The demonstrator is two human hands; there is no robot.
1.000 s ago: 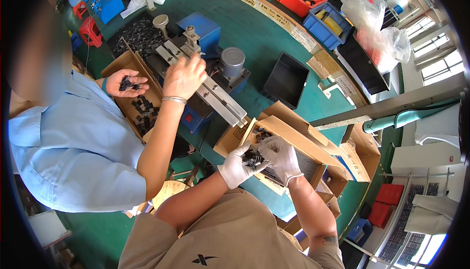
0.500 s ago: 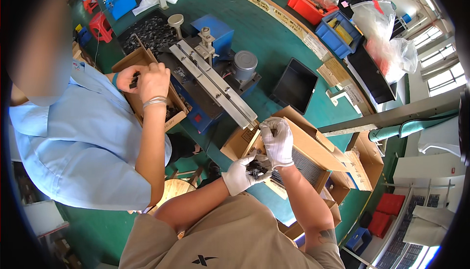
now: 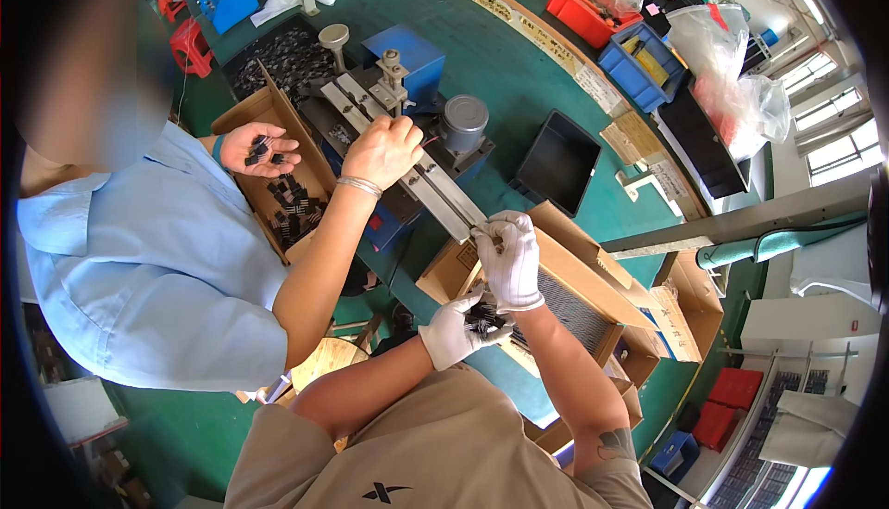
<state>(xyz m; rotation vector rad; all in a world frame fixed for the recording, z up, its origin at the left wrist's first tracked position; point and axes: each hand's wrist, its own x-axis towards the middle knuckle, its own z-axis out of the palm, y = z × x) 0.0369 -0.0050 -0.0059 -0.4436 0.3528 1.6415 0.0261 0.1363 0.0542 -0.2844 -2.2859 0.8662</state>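
Note:
My left hand (image 3: 448, 335), in a white glove, is closed around a bunch of small dark parts with thin metal pins (image 3: 483, 317). My right hand (image 3: 512, 263), gloved as well, has its fingers pinched together at the near end of a long metal rail (image 3: 435, 196); whatever lies between the fingertips is too small to make out. Below both hands stands a cardboard box (image 3: 576, 316) with rows of thin grey pieces inside. To the left, a co-worker's open palm (image 3: 259, 150) carries a few small black parts, while that person's other hand (image 3: 383, 151) is closed over the rail.
A cardboard box of black parts (image 3: 294, 208) sits by the co-worker. Behind the rail are a blue machine block (image 3: 407, 62) and a grey cylindrical motor (image 3: 463, 120). A black tray (image 3: 557, 162) rests on the green table, with red (image 3: 585, 12) and blue bins (image 3: 641, 64) beyond.
My right hand has moved up and left to the rail's end; my left has stayed put. One co-worker hand has moved from the box to the rail, and the other has opened.

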